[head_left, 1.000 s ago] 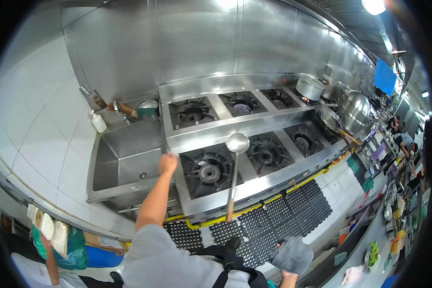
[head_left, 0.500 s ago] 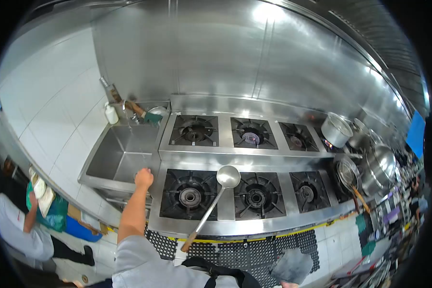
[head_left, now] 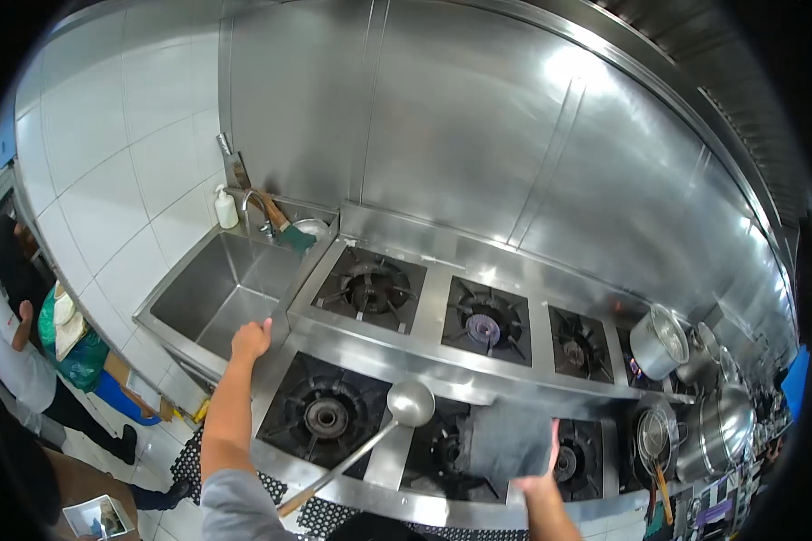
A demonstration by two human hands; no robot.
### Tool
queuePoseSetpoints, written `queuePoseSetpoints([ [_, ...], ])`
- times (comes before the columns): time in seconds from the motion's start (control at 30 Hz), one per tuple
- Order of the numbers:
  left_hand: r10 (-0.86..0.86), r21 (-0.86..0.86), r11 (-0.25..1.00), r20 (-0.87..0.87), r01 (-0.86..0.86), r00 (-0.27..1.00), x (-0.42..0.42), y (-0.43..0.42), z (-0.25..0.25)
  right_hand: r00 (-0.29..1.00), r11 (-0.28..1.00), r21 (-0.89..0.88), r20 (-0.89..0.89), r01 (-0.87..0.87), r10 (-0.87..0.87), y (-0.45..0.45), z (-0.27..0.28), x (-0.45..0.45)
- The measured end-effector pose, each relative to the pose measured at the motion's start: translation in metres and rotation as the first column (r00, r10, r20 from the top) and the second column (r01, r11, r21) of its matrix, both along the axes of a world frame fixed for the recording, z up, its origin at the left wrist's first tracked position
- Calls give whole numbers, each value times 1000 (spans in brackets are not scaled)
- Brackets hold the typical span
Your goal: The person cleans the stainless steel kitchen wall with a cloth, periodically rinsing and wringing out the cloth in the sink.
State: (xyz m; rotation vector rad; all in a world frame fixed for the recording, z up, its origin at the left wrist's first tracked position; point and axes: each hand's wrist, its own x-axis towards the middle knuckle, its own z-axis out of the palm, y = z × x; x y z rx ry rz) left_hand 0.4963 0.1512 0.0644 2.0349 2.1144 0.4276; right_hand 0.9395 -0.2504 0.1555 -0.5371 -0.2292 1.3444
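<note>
My left hand (head_left: 252, 340) is closed in a fist over the front right corner of the steel sink (head_left: 173, 298); whatever its fingers hold, if anything, is hidden. A thin stream of water falls from the tap (head_left: 255, 202) into the basin. In my right hand (head_left: 539, 491) is a grey cloth (head_left: 507, 442), held by its right edge above the front burners and slightly blurred. Between my arms a long-handled ladle (head_left: 411, 403) rests across the front of the stove (head_left: 388, 460), its wooden handle pointing toward me.
A steel pot (head_left: 659, 343) sits over a flame at the back right; another back burner (head_left: 483, 330) glows. Strainers (head_left: 655, 433) and large pots (head_left: 729, 424) crowd the right. A soap bottle (head_left: 226, 207) stands behind the sink. Other people (head_left: 9, 343) are at the left.
My right hand has raised the grey cloth from low beside me to over the front burners. My left hand stays closed by the sink. The view has shifted and tilted.
</note>
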Motion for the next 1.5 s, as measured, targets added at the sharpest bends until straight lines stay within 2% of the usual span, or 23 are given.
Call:
queuePoseSetpoints([
  [0.07, -19, 58, 998, -106, 25, 994, 10, 14, -6, 989, 993, 39, 102, -112, 108, 82, 60, 23],
  [0.13, -37, 100, 993, -177, 56, 984, 10, 14, -19, 963, 1000, -17, 270, -1, 6, 171, 114, 66],
  [0.17, -27, 127, 991, -199, 53, 980, 10, 15, -19, 822, 971, 63, 522, 229, -228, 216, 135, 103],
  [0.27, -33, 113, 992, -231, 60, 972, 6, 20, -25, 663, 974, 210, 717, 87, -214, 343, 305, 84],
  [0.33, -12, 109, 993, -236, 38, 972, 7, 20, -27, 272, 857, 464, 815, 222, -512, 431, 395, 77],
  [0.37, 8, 125, 992, -249, 23, 969, 9, 21, -27, -106, 895, 425, 905, 137, -413, 484, 447, 107],
  [0.4, 6, 118, 993, -250, 24, 968, 9, 21, -28, -694, 795, 564, 665, 224, -277, 527, 486, 111],
  [0.43, 5, 111, 994, -252, 24, 968, 8, 21, -28, -930, 704, 695, 338, 143, -145, 555, 500, 88],
  [0.47, -1, 113, 993, -245, 30, 969, 7, 20, -27, -966, 663, 740, 79, -108, -246, 597, 507, 95],
  [0.53, 11, 112, 994, -225, 14, 974, 9, 22, -25, -964, 860, 478, 261, 177, 54, 658, 505, 96],
  [0.6, 43, 76, 997, -259, -24, 965, 13, 21, -24, -980, 692, 703, 37, 163, 194, 691, 440, 79],
  [0.7, 90, 93, 993, -290, -66, 953, 21, 24, -18, -918, 284, 881, -397, -377, 12, 735, 322, 88],
  [0.73, 67, 90, 995, -293, -43, 954, 20, 23, -21, -892, 390, 804, -428, -449, -146, 736, 265, 94],
  [0.77, 83, 102, 993, -309, -54, 947, 20, 22, -25, -877, 570, 703, -475, -425, -68, 723, 207, 101],
  [0.83, 115, 121, 989, -293, -83, 949, 24, 28, -25, -903, 969, 212, -429, -126, -23, 690, 119, 81],
  [0.9, 108, 86, 992, -276, -88, 955, 22, 25, -24, -949, 987, -24, -270, -161, -162, 701, 46, 130],
  [0.97, 111, 105, 991, -261, -86, 959, 18, 23, -29, -926, 984, -132, -341, -123, -162, 711, 59, 130],
  [1.03, 96, 130, 989, -239, -66, 966, 17, 22, -37, -890, 990, 63, -448, -129, -88, 714, 156, 74],
  [1.13, 149, 271, 961, -314, -62, 938, 6, 23, -67, -874, 655, 610, -454, -445, -172, 771, 295, 43],
  [1.17, 167, 283, 956, -318, -75, 933, 3, 26, -69, -977, 804, 568, -203, -177, -72, 760, 343, 16],
  [1.2, 197, 288, 952, -320, -103, 927, 5, 22, -72, -970, 740, 642, -237, -199, -56, 767, 383, 17],
  [1.33, 150, 252, 966, -356, -60, 922, -4, 23, -69, -978, 661, 727, 201, 186, 54, 726, 478, 52],
  [1.5, 216, 359, 931, -387, -69, 896, -6, 26, -86, -943, 589, 743, 182, 317, 279, 670, 521, 215],
])
